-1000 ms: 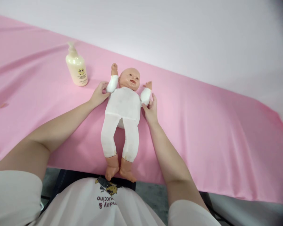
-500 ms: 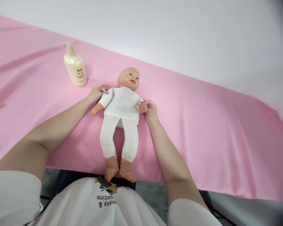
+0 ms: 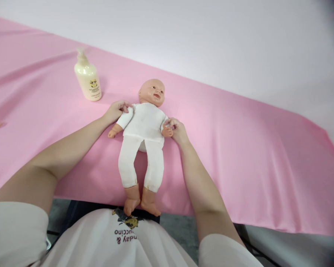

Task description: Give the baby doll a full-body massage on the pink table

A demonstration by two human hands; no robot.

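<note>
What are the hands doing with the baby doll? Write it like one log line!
left hand: on doll upper arm | right hand: at doll's other arm | doll: face-up on pink sheet | pump bottle: upright, untouched
</note>
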